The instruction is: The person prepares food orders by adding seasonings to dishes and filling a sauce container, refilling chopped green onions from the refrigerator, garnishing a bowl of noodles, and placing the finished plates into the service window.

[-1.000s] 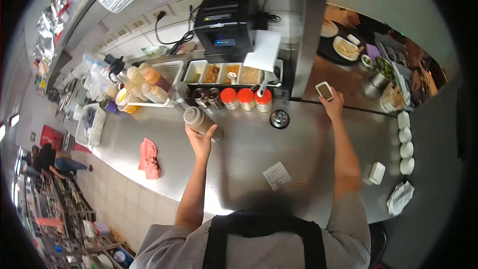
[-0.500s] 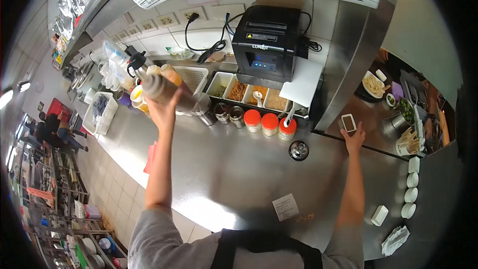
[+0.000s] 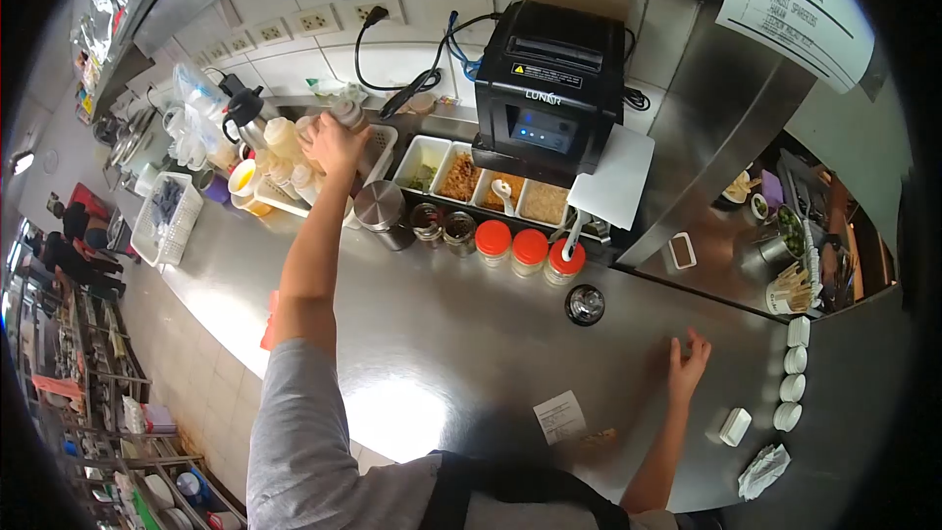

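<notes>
The dish [image 3: 693, 251] is white, its sauce [image 3: 681, 252] brown, the printer [image 3: 551, 88] black.

PLACE: restaurant kitchen | ORDERS: receipt printer [image 3: 549, 88], hanging ticket [image 3: 795, 15] printed "DINE-IN", call bell [image 3: 585, 304] | SURFACES: stainless-steel table [image 3: 471, 334], tiled floor [image 3: 211, 383] | FOOD: topping tubs [image 3: 459, 177] in a row, squeeze bottles [image 3: 283, 139] grouped together, red-lidded jars [image 3: 529, 250] | CROCKERY: small white dishes [image 3: 794, 360] stacked at the table's right side | BACKGROUND: loaded shelving rack [image 3: 88, 412], people [image 3: 78, 260] standing beyond it
</notes>
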A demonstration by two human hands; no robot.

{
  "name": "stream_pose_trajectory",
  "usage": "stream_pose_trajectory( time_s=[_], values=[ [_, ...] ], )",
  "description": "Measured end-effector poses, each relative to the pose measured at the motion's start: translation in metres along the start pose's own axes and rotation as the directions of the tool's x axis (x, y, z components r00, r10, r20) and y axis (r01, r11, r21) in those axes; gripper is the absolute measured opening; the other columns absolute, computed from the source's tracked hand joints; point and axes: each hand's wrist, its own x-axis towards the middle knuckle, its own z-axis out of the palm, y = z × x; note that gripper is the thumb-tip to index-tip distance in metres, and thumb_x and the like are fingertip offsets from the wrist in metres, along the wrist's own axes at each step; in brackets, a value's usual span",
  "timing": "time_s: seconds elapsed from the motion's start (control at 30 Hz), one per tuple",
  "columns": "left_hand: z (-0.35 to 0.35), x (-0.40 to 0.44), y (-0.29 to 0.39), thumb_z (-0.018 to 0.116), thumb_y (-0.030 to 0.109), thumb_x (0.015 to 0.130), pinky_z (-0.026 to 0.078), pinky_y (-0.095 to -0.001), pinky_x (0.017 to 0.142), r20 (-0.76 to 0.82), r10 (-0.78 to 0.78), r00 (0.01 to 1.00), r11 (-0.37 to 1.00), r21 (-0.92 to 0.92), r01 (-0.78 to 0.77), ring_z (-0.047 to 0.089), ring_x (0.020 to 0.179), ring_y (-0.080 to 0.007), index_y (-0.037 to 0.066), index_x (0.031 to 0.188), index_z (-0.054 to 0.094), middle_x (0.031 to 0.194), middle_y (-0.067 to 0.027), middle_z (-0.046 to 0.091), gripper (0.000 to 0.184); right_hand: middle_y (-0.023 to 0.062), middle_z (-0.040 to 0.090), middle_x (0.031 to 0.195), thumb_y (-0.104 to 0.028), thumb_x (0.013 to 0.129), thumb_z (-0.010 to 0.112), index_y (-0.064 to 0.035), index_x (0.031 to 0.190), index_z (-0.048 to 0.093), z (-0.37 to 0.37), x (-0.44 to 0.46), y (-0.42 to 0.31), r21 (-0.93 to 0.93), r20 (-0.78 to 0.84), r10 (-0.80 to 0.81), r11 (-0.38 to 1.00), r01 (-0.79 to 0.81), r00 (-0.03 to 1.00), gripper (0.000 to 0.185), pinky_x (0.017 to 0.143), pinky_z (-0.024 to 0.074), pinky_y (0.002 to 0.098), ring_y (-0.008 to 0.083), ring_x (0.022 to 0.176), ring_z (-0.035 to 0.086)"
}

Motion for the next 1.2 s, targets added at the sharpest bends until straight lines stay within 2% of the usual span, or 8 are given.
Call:
stream_pose_trajectory(
  time_s=[0.2,0.4,0.53,0.6,0.8,0.9,1.0,1.2],
  values=[
    [0.004,-0.016,-0.01,0.078,0.058,0.063,0.007,-0.0627,0.113,0.087,-0.023,0.996,0.993,0.118,0.012,0.027,0.14,-0.0315,0.003,0.124,0.058,0.141,-0.0147,0.043,0.085,0.009,0.051,0.113,-0.019,0.09,0.064,-0.0047,0.118,0.061,-0.032,-0.031,-0.02,-0.046,-0.003,-0.098,0.994,0.098,0.995,0.032,0.068,0.0455,0.028,0.0211,0.095,0.054],
    [-0.019,-0.036,-0.024,0.076,0.047,0.073,0.018,-0.0617,0.111,-0.349,0.137,0.927,0.976,-0.113,-0.187,0.027,0.139,-0.0383,0.005,0.121,0.059,0.142,-0.018,0.042,0.066,0.0098,0.053,0.113,-0.015,0.091,0.062,-0.0048,0.118,0.062,-0.052,-0.044,-0.036,0.002,0.014,-0.119,0.993,0.119,0.993,0.029,0.07,0.0477,0.0286,0.0203,0.097,0.057],
    [-0.08,-0.118,-0.013,0.074,0.032,0.08,0.03,-0.0527,0.105,-0.399,0.169,0.901,0.842,-0.416,-0.342,0.042,0.127,-0.0392,0.006,0.106,0.064,0.132,-0.0191,0.049,0.038,0.0116,0.056,0.105,-0.013,0.09,0.062,-0.0034,0.114,0.063,-0.062,-0.062,-0.054,0.066,0.077,-0.141,0.988,0.136,0.987,0.026,0.071,0.0481,0.0307,0.0229,0.088,0.058],
    [-0.119,-0.193,-0.004,0.071,0.021,0.083,0.037,-0.046,0.098,-0.286,0.273,0.918,0.744,-0.542,-0.39,0.049,0.115,-0.0371,0.003,0.09,0.066,0.121,-0.0163,0.056,0.019,0.0136,0.059,0.101,-0.013,0.089,0.062,-0.0032,0.111,0.064,-0.06,-0.072,-0.051,0.088,0.127,-0.189,0.98,0.179,0.974,0.025,0.073,0.0482,0.033,0.0266,0.085,0.059],
    [-0.17,-0.408,0.018,0.067,0.017,0.087,0.04,-0.0416,0.095,0.209,0.544,0.813,0.548,-0.822,-0.155,0.055,0.106,-0.0321,0.002,0.083,0.07,0.114,-0.0103,0.061,0.016,0.0124,0.063,0.093,-0.014,0.083,0.066,-0.0048,0.099,0.067,-0.057,-0.116,-0.058,0.198,0.479,-0.207,0.972,0.125,0.853,0.018,0.076,0.0491,0.0365,0.0283,0.086,0.061],
    [-0.184,-0.457,0.033,0.066,0.016,0.086,0.043,-0.0413,0.09,0.182,0.703,0.687,0.457,-0.856,-0.241,0.058,0.101,-0.0281,0.005,0.089,0.07,0.111,-0.0075,0.063,0.012,0.0105,0.062,0.096,-0.015,0.081,0.069,-0.006,0.097,0.067,-0.05,-0.141,-0.053,0.173,0.636,-0.237,0.971,0.163,0.735,0.018,0.082,0.0479,0.0375,0.0287,0.092,0.059],
    [-0.193,-0.485,0.042,0.067,0.016,0.085,0.044,-0.04,0.087,0.173,0.776,0.606,0.372,-0.902,-0.218,0.058,0.099,-0.0275,0.006,0.091,0.07,0.109,-0.007,0.063,0.012,0.0079,0.06,0.099,-0.018,0.079,0.071,-0.0095,0.097,0.068,-0.052,-0.167,-0.054,0.074,0.546,-0.356,0.922,0.38,0.758,0.021,0.088,0.045,0.039,0.0287,0.098,0.056],
    [-0.175,-0.519,0.051,0.075,0.02,0.078,0.044,-0.0411,0.086,0.182,0.815,0.549,0.371,-0.893,-0.254,0.057,0.101,-0.0284,0.009,0.097,0.066,0.108,-0.0071,0.061,0.024,0.0065,0.061,0.093,-0.016,0.081,0.071,-0.0122,0.097,0.066,-0.048,-0.194,-0.038,-0.067,0.435,-0.243,0.952,0.3,0.867,0.017,0.085,0.0444,0.0406,0.0278,0.096,0.057]
  ],
)
